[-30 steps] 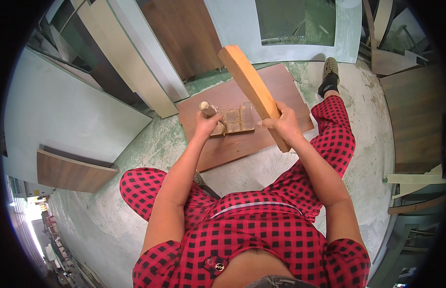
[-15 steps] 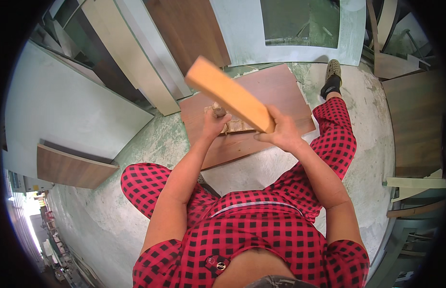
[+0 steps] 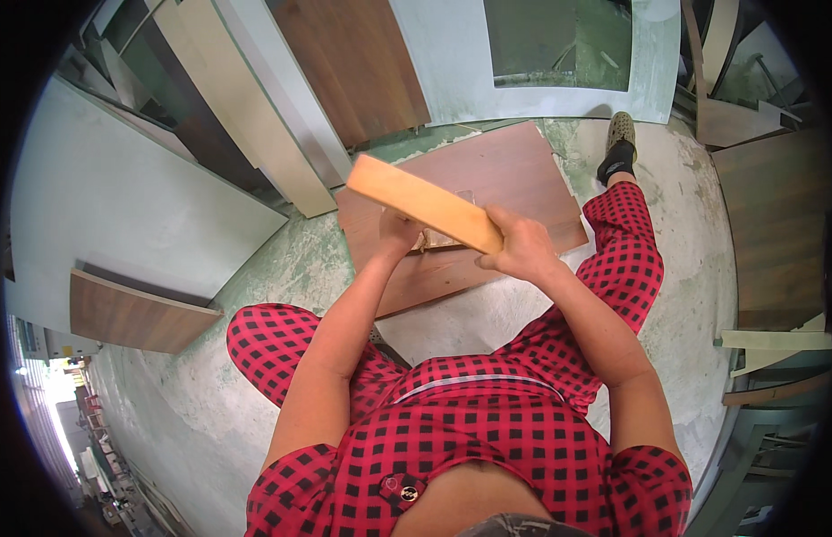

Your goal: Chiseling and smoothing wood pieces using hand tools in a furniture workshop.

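My right hand [image 3: 521,243] is closed round the near end of a long squared wooden block [image 3: 423,204]. The block slants up to the left and passes over my left hand [image 3: 399,234]. That hand is closed round an upright chisel, whose round handle end showed earlier and is now covered by the block; its blade is hidden. Below both hands lies a reddish-brown wooden board [image 3: 505,170], with a second plank [image 3: 425,279] along its near side. Rough, pale cut wood [image 3: 440,240] shows beside my left hand, partly behind the block.
Large pale panels [image 3: 130,197] lean at the left, with a small brown board [image 3: 139,311] before them. Tall planks [image 3: 246,98] and a white panel with an opening [image 3: 452,63] stand at the back. A brown panel [image 3: 774,233] and offcuts [image 3: 778,340] line the right.
My right hand has swung the block downward, so its far end is lower and now covers the chisel's handle end. My left hand has stayed nearly in place.
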Tool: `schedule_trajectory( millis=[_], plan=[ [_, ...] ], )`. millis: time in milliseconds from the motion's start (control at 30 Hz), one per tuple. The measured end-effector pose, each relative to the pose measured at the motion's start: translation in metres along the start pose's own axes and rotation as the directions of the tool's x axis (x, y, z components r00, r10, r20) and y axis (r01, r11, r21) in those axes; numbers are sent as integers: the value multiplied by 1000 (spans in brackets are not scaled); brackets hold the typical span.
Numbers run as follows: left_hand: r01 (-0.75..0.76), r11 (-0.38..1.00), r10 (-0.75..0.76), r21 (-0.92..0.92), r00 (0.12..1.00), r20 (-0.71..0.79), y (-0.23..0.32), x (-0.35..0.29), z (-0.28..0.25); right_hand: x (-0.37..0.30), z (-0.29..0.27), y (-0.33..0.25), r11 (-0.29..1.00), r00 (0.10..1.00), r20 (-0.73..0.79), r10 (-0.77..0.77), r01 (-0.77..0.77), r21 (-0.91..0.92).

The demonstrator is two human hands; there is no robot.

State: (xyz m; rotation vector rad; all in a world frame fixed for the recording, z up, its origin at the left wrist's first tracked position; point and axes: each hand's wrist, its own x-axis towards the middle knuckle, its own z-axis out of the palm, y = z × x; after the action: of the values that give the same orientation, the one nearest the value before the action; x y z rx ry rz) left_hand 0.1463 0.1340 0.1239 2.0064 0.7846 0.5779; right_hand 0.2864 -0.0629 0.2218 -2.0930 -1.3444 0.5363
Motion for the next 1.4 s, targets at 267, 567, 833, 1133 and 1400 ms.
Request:
schedule_trajectory(
  millis=[267, 567, 833, 1133, 1400],
  plan=[
    [199, 979, -196, -45, 978, 69, -25, 3, 3, 2, 0, -5, 968, 984, 19, 179, -179, 178],
    [253, 965, -242, -72, 961, 136, -16, 5, 2, 6, 7, 1, 922, 956, 36, 291, -290, 258],
    [174, 975, -155, -136, 978, 139, -15, 6, 1, 4, 6, 4, 927, 955, 28, 295, -293, 234],
    [198, 960, -171, -199, 975, 145, -28, 7, 3, 3, 10, 8, 938, 964, 4, 264, -258, 232],
    [262, 950, -236, -171, 959, 156, -27, 7, 2, 4, 11, 10, 933, 960, 70, 271, -280, 227]
  ],
)
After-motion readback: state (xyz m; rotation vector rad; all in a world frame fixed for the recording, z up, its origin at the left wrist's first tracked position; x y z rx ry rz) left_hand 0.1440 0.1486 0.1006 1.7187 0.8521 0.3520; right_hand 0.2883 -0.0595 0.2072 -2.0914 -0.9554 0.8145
